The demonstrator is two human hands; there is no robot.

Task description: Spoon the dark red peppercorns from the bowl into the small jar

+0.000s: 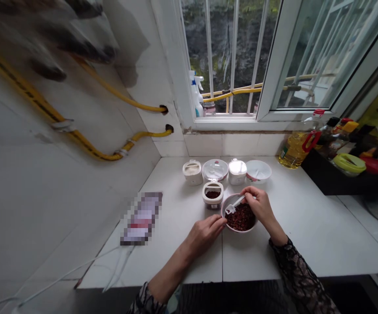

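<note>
My right hand [258, 204] is closed on the handle of a small white spoon [237, 203], whose bowl end is over the left part of a bowl [240, 231]. Dark red dried pieces [242, 218], which look like peppercorns or chilli bits, fill much of this bowl. At the rim's left side, my left hand [204, 233] grips the bowl with its fingers together. Just behind and left of the bowl stands a white seasoning jar [213, 204] with similar dark red contents showing through its lid window.
Behind stand two white-lidded jars, one left [193, 173] and one right [237, 172], a covered bowl [215, 170] and a white bowl [259, 171]. An oil bottle [292, 150] and a black rack [320, 174] are at right. A blurred phone-like object [142, 218] lies left, with cables.
</note>
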